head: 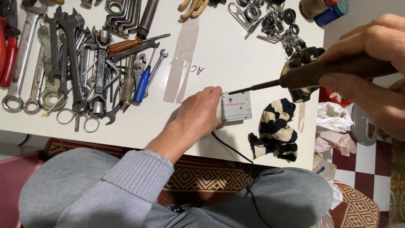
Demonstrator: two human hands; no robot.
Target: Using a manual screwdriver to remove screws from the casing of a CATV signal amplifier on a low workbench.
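My left hand (198, 114) rests on the left end of a small silver box-shaped electronic device (236, 106) lying on the white table (223, 55), holding it down. A black cable (232, 148) runs from the device over the table's near edge. My right hand (371, 67) grips the dark brown wooden handle of a screwdriver (320, 71). Its thin metal shaft points left, and the tip touches the device's top edge.
Many wrenches, pliers, scissors (80, 118) and a blue-handled screwdriver (142, 84) cover the table's left side. A black-and-cream striped cloth (276, 126) lies right of the device. Bearings and metal rings (274, 21) sit at the top right, with two jars (325, 8). Crumpled bags (333, 131) lie beyond the right edge.
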